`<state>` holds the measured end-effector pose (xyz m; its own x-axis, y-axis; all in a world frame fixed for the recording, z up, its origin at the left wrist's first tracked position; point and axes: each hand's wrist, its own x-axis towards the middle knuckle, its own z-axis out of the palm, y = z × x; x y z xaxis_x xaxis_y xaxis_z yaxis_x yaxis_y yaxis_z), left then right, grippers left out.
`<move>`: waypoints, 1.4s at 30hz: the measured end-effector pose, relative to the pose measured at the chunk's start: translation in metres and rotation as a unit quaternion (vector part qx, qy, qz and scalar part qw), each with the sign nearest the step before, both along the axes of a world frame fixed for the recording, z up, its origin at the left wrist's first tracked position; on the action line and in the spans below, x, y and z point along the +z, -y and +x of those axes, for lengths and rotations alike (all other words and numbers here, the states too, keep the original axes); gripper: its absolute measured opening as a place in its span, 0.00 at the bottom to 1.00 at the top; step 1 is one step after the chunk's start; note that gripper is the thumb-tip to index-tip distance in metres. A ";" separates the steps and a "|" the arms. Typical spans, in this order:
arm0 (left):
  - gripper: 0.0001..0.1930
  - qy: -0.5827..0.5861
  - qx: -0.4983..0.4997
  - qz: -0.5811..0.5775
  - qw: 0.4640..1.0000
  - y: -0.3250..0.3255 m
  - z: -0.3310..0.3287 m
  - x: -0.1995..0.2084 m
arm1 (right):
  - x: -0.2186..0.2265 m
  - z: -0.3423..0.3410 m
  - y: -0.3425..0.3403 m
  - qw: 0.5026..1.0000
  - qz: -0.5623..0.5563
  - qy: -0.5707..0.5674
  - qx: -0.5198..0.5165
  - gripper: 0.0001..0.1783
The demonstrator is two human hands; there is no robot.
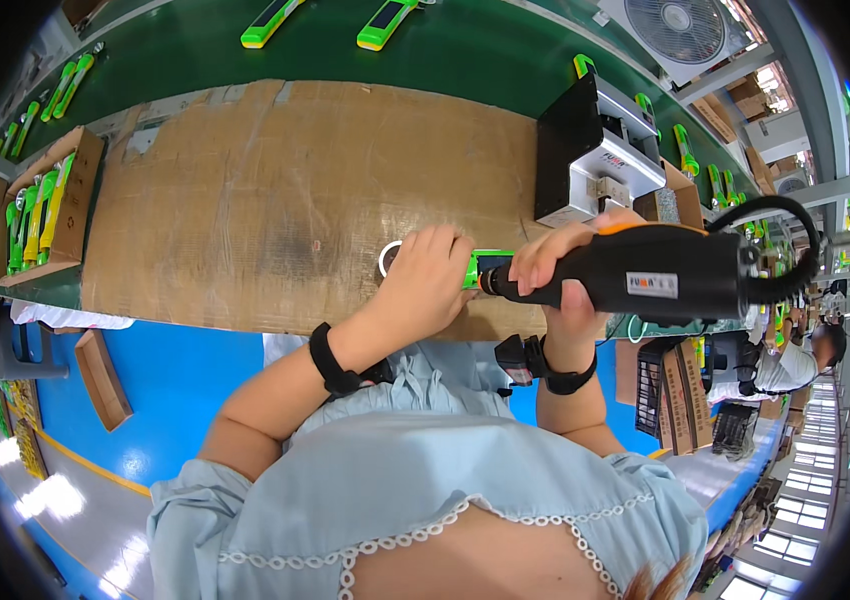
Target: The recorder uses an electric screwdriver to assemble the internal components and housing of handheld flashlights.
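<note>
My right hand (557, 262) is wrapped round a black electric screwdriver (675, 268) with an orange part on top, held nearly level with its cable toward the right. Its tip points left, at a green handheld device (490, 256) with a dark panel near the front edge of the worktop. My left hand (425, 282) is closed over this device and hides much of it. From under the left fingers, on the far side, a white ring (384, 262) sticks out. Whether the screwdriver tip touches the device, I cannot tell.
A worn cardboard sheet (245, 200) covers the worktop. Beyond it, a green conveyor belt (485, 55) carries several green devices. A black-and-silver machine (595, 160) stands at right; a carton (70, 205) of green and yellow devices at left. Another person (790, 360) sits far right.
</note>
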<state>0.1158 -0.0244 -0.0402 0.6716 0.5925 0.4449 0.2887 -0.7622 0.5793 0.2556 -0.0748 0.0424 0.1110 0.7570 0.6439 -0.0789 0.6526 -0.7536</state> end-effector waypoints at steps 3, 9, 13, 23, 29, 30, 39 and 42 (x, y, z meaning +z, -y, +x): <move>0.25 -0.020 -0.017 -0.012 1.000 -0.003 -0.001 0.001 | -0.003 0.001 0.000 1.000 -0.013 0.007 0.021 0.27; 0.23 -0.033 -0.022 -0.015 0.999 -0.008 -0.002 0.003 | -0.007 0.001 -0.008 0.999 -0.036 -0.017 0.024 0.28; 0.23 -0.050 -0.038 -0.002 0.998 -0.008 -0.001 0.008 | -0.006 -0.004 -0.004 0.998 -0.054 0.010 -0.024 0.29; 0.27 -0.082 0.008 0.001 0.997 0.006 -0.003 0.015 | 0.050 0.069 0.014 0.951 0.133 -0.053 -0.273 0.35; 0.27 -0.114 0.051 0.050 0.991 0.011 0.002 0.017 | 0.043 0.116 -0.017 0.922 0.153 -0.049 -0.353 0.30; 0.27 -0.113 0.051 0.052 0.991 0.010 0.002 0.017 | 0.041 0.119 -0.020 0.921 0.144 -0.036 -0.360 0.30; 0.28 -0.089 0.049 0.056 0.993 0.012 -0.002 0.012 | 0.042 0.131 -0.030 0.935 0.010 0.049 -0.352 0.16; 0.29 -0.076 0.046 0.063 0.994 0.012 -0.001 0.010 | 0.046 0.123 -0.019 0.939 -0.037 0.065 -0.335 0.17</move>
<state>0.1151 -0.0367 -0.0306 0.6815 0.6008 0.4178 0.4379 -0.7922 0.4250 0.3790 -0.0562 0.0879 0.5032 0.5888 0.6325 0.4257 0.4680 -0.7744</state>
